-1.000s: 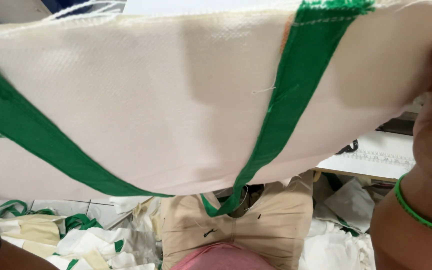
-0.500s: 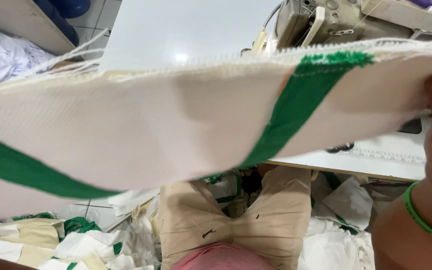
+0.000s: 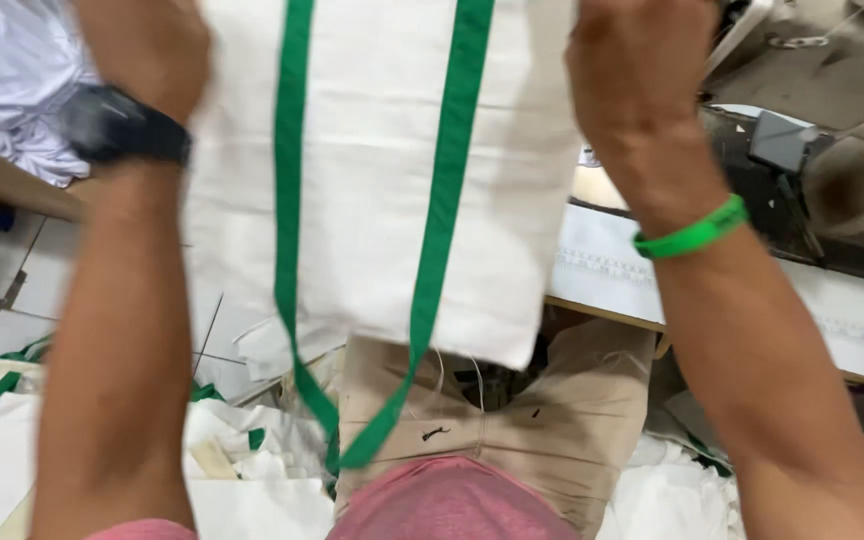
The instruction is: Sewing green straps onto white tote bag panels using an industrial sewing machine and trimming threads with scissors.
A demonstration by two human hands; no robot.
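The person holds a white cloth tote bag (image 3: 382, 170) up in front of the chest, the left hand (image 3: 147, 50) and the right hand (image 3: 637, 90) each closed in a fist on an upper corner. Its green strap handle (image 3: 352, 400) hangs in a loop below the bag's lower edge, above the lap. The fabric looks light, soft and limp, so it is likely best gripped at the corners or the stitched straps. A pile of similar bags (image 3: 72, 450) lies on the floor.

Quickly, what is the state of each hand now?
Left hand: closed, gripping the white bag at its top corner.
Right hand: closed, gripping the same bag's other top corner.
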